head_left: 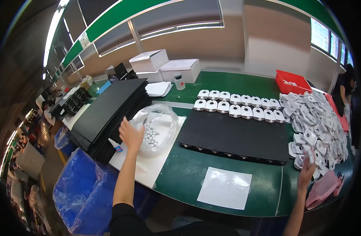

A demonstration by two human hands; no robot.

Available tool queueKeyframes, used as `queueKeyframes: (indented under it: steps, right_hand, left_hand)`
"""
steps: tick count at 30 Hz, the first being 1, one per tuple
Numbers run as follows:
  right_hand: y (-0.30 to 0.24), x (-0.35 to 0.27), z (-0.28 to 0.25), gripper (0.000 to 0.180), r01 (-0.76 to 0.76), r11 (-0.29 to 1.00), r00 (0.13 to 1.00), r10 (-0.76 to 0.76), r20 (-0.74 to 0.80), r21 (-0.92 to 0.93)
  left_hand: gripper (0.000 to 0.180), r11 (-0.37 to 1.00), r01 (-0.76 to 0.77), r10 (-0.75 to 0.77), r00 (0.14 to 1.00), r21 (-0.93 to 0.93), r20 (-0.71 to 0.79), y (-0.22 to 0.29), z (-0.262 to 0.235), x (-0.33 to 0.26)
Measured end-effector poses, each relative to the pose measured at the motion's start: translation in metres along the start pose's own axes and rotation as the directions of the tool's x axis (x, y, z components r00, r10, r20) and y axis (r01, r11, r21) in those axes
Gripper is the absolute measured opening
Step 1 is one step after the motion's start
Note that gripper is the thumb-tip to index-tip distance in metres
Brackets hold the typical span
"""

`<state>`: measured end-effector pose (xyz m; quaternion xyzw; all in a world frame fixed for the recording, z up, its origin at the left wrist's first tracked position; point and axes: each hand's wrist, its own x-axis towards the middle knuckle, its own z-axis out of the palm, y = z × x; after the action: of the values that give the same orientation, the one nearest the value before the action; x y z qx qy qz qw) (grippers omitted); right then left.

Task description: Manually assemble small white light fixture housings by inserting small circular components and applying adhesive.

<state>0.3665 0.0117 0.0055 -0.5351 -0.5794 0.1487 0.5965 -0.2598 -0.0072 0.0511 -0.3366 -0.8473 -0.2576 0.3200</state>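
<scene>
My left hand [131, 134] is at the near-left rim of a clear plastic bag [170, 120], fingers apart, with nothing seen in them. Small white balls [150, 135] lie loose inside the bag, which rests on a white sheet. On the far right, my right hand [305, 173] grips a white plastic part [310, 155] at the near edge of a big heap of similar white parts [316, 122]. Between my hands lies a stack of black trays [235, 135]. Two rows of white rounded parts [235, 111], each with a dark hole, line its far side.
Left of the bag stands a tall stack of black trays [106, 108], with a small bottle [115, 144] beside it. A white paper [225, 188] lies on the green table near me. White boxes [180, 70], a jar [179, 82], a red bin [292, 82] and pink cloth [322, 188] are around.
</scene>
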Motion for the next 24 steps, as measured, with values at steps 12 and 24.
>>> queueKeyframes:
  steps: [12,24]
  right_hand:
    - [-0.008,-0.043,0.028,0.037,0.017,0.997,0.985,-0.030,0.172,0.072]
    - [-0.010,-0.040,0.024,0.039,-0.029,0.998,0.979,0.018,0.202,0.055]
  left_hand:
    - [0.028,0.907,0.273,-0.190,0.945,-0.320,0.268,-0.053,0.036,0.001]
    - [0.041,0.800,0.143,0.010,0.968,-0.583,0.251,-0.010,0.013,-0.018]
